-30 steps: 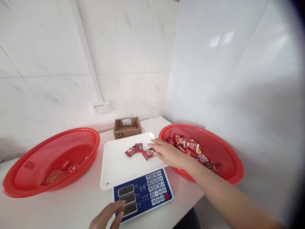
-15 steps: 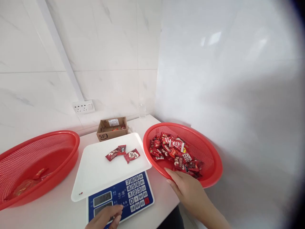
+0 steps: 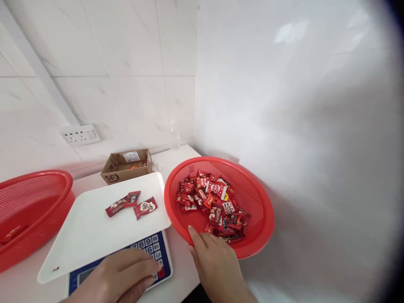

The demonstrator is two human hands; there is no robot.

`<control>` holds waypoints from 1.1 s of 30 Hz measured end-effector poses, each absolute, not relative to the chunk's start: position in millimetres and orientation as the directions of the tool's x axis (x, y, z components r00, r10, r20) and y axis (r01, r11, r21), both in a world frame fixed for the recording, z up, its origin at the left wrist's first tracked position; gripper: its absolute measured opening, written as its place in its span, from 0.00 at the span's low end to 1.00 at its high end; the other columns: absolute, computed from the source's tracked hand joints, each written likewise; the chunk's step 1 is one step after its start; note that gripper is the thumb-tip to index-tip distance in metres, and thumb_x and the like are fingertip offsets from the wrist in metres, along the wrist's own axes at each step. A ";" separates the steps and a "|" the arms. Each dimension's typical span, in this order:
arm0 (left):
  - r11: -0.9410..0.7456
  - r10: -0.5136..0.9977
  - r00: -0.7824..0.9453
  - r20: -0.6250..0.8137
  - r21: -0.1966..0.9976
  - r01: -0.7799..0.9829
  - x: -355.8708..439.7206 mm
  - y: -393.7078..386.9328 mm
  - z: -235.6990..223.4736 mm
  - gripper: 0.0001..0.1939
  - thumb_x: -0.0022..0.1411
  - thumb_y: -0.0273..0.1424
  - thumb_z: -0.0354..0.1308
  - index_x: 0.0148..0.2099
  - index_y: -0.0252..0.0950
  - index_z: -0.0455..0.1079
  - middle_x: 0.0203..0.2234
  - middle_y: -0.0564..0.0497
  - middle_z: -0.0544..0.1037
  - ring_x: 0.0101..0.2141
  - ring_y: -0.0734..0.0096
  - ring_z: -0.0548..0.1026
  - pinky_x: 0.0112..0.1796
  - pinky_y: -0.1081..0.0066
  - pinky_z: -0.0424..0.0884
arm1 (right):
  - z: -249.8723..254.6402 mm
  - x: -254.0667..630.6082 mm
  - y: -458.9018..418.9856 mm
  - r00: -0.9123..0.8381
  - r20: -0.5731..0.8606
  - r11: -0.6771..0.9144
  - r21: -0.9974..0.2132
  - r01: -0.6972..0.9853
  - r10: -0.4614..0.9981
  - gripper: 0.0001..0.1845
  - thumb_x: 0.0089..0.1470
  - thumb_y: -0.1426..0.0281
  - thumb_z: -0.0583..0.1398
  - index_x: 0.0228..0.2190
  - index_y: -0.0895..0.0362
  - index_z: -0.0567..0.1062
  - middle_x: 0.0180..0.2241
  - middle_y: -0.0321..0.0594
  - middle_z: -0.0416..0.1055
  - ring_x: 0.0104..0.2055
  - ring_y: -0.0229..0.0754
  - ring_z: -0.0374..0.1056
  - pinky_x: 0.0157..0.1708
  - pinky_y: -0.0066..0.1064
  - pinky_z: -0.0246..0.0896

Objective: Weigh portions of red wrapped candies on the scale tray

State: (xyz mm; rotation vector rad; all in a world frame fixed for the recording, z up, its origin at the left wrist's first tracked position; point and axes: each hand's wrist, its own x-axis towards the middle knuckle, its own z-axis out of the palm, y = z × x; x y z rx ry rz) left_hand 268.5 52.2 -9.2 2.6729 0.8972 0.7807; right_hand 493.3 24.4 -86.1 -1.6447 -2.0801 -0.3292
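Note:
My right hand (image 3: 217, 263) rests on the near rim of the right red basket (image 3: 257, 198), fingers together and lying flat, holding nothing. The basket holds several red snack packets (image 3: 211, 202). My left hand (image 3: 118, 277) lies flat over the blue keypad of the scale (image 3: 158, 252), fingers stretched toward the buttons. The scale's white tray (image 3: 85, 235) carries three red packets (image 3: 132, 204) near its far side.
A second red basket (image 3: 31, 210) stands at the left with a few packets in it. An open cardboard box (image 3: 126, 165) sits against the tiled wall, below a wall socket (image 3: 80, 134). A white wall panel closes off the right side.
My right hand drew back from the packets on the tray to the near rim of the right basket. My left hand slid further onto the keypad. The view swung right.

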 end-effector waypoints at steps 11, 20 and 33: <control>-0.930 0.276 0.918 -0.283 0.164 0.330 393.7 156.4 19.0 0.21 0.62 0.31 0.52 0.58 0.40 0.62 0.54 0.44 0.69 0.52 0.59 0.69 0.50 0.61 0.67 | -83.6 488.8 22.5 -0.110 0.466 0.213 -0.174 0.962 0.878 0.16 0.54 0.72 0.59 0.46 0.58 0.73 0.27 0.39 0.75 0.27 0.43 0.71 0.27 0.35 0.62; -0.989 -0.059 0.950 -0.307 0.148 -0.014 463.0 176.3 -40.4 0.40 0.48 0.25 0.63 0.62 0.51 0.56 0.64 0.52 0.56 0.64 0.55 0.50 0.61 0.51 0.45 | -84.3 486.9 21.0 -0.086 0.478 0.183 -0.158 0.970 0.874 0.16 0.52 0.70 0.61 0.45 0.57 0.72 0.28 0.38 0.75 0.29 0.44 0.71 0.31 0.36 0.62; -0.984 0.102 0.938 -0.332 0.103 0.143 434.0 185.0 -46.1 0.10 0.63 0.33 0.55 0.44 0.34 0.69 0.41 0.48 0.74 0.40 0.67 0.73 0.42 0.60 0.71 | -77.5 486.1 17.5 -0.098 0.445 0.182 -0.150 0.972 0.890 0.16 0.56 0.71 0.57 0.47 0.57 0.72 0.32 0.41 0.76 0.34 0.44 0.71 0.36 0.37 0.63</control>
